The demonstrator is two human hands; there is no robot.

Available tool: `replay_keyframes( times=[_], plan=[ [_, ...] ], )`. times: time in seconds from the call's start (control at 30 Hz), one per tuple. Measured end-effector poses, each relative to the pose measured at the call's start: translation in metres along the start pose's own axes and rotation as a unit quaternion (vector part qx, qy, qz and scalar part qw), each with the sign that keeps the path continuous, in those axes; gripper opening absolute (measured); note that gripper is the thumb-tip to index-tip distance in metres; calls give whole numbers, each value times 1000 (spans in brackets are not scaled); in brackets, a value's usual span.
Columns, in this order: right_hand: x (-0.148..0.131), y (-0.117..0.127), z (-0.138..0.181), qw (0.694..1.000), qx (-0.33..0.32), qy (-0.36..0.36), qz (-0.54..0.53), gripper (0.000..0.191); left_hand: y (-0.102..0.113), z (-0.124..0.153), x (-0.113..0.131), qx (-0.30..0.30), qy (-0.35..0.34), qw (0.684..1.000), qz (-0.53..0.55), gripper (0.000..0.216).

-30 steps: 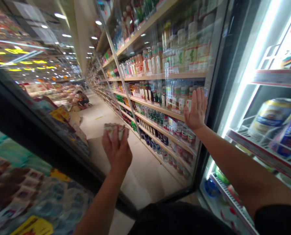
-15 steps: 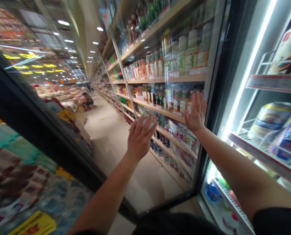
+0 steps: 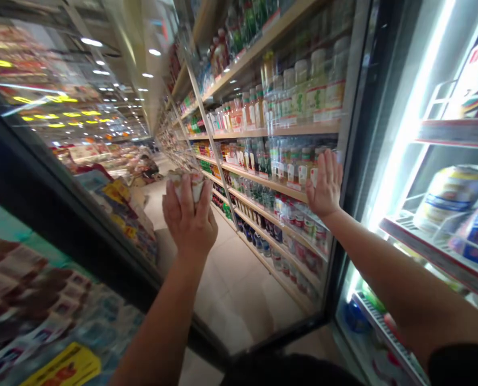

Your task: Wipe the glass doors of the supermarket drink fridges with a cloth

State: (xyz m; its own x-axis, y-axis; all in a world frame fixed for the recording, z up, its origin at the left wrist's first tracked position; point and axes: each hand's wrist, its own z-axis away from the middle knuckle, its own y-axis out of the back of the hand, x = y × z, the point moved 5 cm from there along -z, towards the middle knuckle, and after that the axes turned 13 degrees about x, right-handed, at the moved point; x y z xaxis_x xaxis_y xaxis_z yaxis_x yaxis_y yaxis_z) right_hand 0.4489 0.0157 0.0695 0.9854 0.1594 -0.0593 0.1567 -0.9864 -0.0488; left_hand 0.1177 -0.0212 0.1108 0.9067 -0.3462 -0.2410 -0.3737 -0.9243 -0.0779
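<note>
My left hand (image 3: 189, 219) presses a crumpled white cloth (image 3: 186, 182) against the glass of an open fridge door (image 3: 263, 300), its fingers closed over the cloth. Flat on the same glass lies my right hand (image 3: 325, 184), fingers stretched out, close to the door's dark right frame (image 3: 353, 161). Through the pane I see store shelves (image 3: 271, 185) full of bottles and a long aisle floor.
The lit fridge interior at the right holds wire shelves (image 3: 432, 244) with cans (image 3: 450, 195) and cartons. A second dark door frame (image 3: 58, 214) runs diagonally at the left, with packaged goods behind its glass. Ceiling lights show through and on the pane.
My left hand with the cloth swept right across the glass, then came back left and higher. My right hand stayed flat in the same spot on the pane.
</note>
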Motion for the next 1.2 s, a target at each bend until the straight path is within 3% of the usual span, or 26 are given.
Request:
replay_keyframes(
  times=[0.17,0.5,0.57,0.67,0.73,0.8,0.87,0.97,1.03,1.1,1.17,1.2],
  plan=[
    [1,-3,-1,999,-33,-20,4,78,-12,3,-3,0,29,999,34,54],
    [6,-16,-2,993,-111,-13,36,125,-53,12,-13,-44,79,991,95,54],
    [5,-17,-4,991,-127,-21,39,125,-63,27,2,-41,121,987,97,55],
    [2,-18,-5,989,-137,-25,46,121,-77,61,48,-62,145,981,114,53],
    [2,-20,-5,989,-134,-23,51,121,-85,79,85,-118,45,979,162,50],
    [4,-25,-4,990,-128,-20,53,122,-88,87,103,-157,-58,965,201,51],
    [6,-29,-2,991,-120,-14,58,121,-89,80,88,-148,-74,968,190,54],
    [8,-33,0,990,-117,-5,82,124,-86,60,33,-86,62,989,103,55],
    [8,-33,0,987,-124,-5,99,123,-84,62,14,-59,134,987,67,57],
    [7,-32,-1,985,-139,-11,104,118,-81,78,22,-57,133,986,78,56],
    [6,-31,-1,984,-145,-16,106,115,-80,103,47,-82,57,986,137,52],
    [6,-30,-2,984,-146,-14,105,115,-79,116,61,-108,-13,977,183,52]
  ],
)
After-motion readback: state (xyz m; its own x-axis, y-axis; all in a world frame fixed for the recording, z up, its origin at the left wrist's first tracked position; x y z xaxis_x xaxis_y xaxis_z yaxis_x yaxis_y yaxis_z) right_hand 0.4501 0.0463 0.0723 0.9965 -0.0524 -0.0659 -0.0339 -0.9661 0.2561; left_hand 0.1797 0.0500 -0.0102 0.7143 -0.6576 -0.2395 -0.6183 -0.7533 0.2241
